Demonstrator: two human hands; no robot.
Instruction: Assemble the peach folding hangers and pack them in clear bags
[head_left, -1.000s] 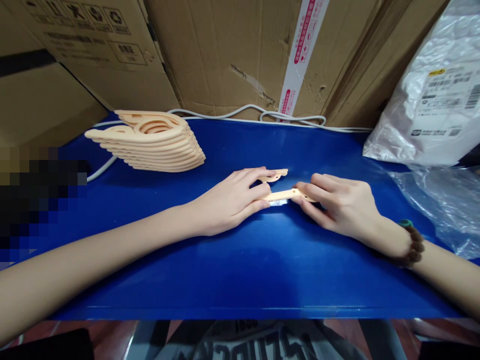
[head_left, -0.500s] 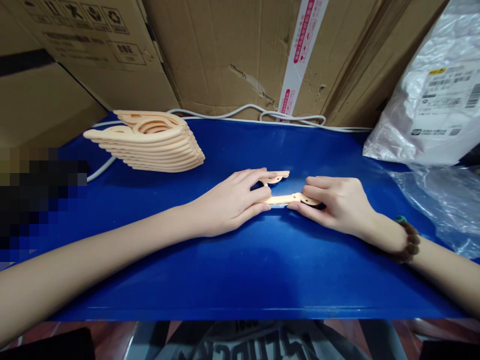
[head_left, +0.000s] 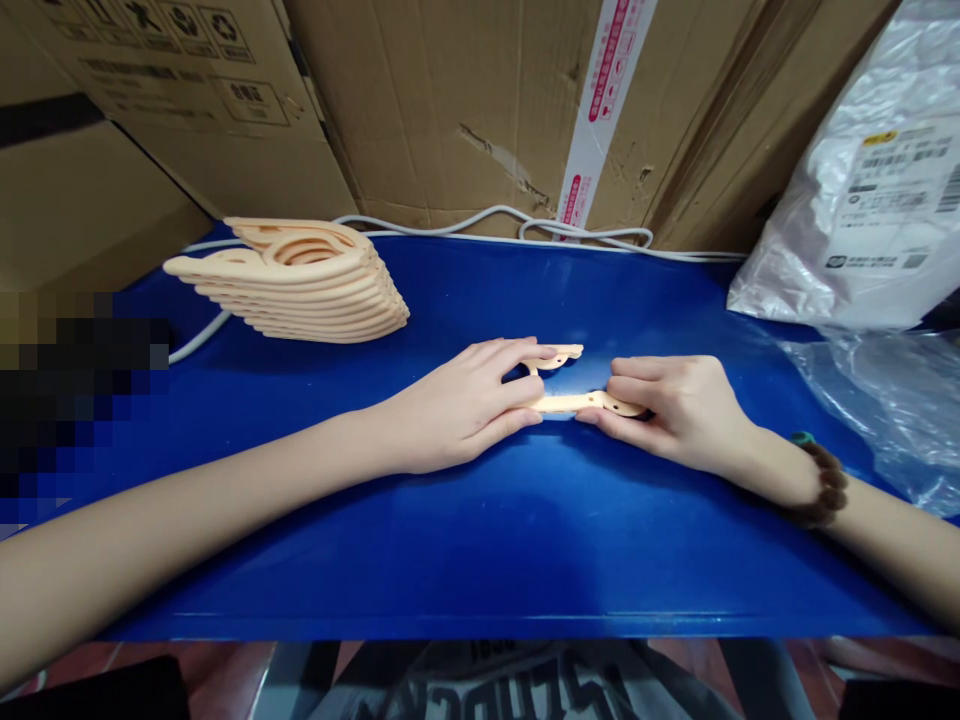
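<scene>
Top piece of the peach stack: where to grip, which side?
Probably the near-left tip of the top piece, pinched from the near side: the stack leans left, so this tip juts past the layers below. The cable and cardboard box crowd its far-left side.

Cardboard boxes (head_left: 420,120) behind blue table (head_left: 480,550); reddish floor (head_left: 225,668).

A pale peach piece (head_left: 566,403), kinda plasticky, skinny straight bar pinched between the left grip (head_left: 480,405) and right grip (head_left: 675,405). Couple small holes (head_left: 616,407) just by the right grip, where the end angles in. Another curvy bit (head_left: 571,351) pokes out past the left grip.
</scene>
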